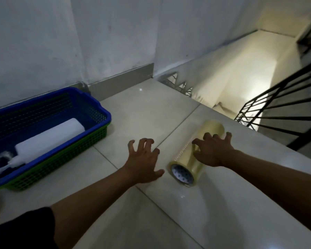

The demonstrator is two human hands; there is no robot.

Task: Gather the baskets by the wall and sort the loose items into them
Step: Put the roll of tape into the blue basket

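Observation:
A long stack of clear tape rolls (190,159) lies on its side on the tiled floor, its printed core end facing me. My right hand (212,151) is spread over its upper side, fingers arched and touching it. My left hand (144,162) hovers just left of the rolls with fingers spread and curved, holding nothing. At the left, by the wall, a blue basket (104,112) sits nested in a green basket (61,159). Inside lies a white spray bottle (48,141) on its side.
Right behind the tape the floor ends at a stairwell (241,83) dropping away to the right. A black metal railing (280,112) runs along the stairs. The grey wall (79,42) with a skirting board stands behind the baskets.

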